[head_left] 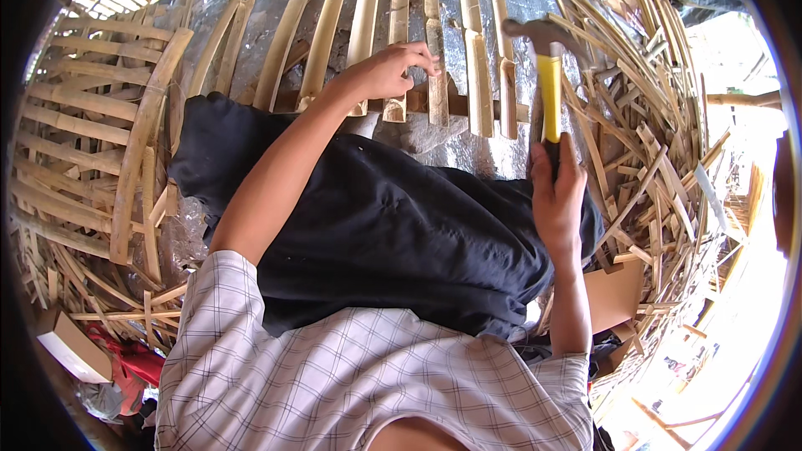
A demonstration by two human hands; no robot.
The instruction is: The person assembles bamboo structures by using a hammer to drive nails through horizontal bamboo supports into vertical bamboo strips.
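Note:
My right hand (558, 192) grips a claw hammer (550, 96) by the black end of its yellow handle. The rusty head is raised at the upper right, beside the rightmost bamboo slat. With fingers curled into a pinch, my left hand (386, 73) is at one of the split bamboo slats (436, 100). What its fingertips hold, if anything, is too small to make out. Several slats lie side by side, running away from me, with their near ends across a bamboo crosspiece (288, 100). A grey stone (426, 135) shows under the near slat ends.
Black cloth (401, 217) covers my lap. A slatted bamboo panel (92, 117) stands on the left. Loose bamboo strips (652, 150) heap up on the right, next to a piece of cardboard (614, 294). An open cardboard box (73, 347) sits at the lower left.

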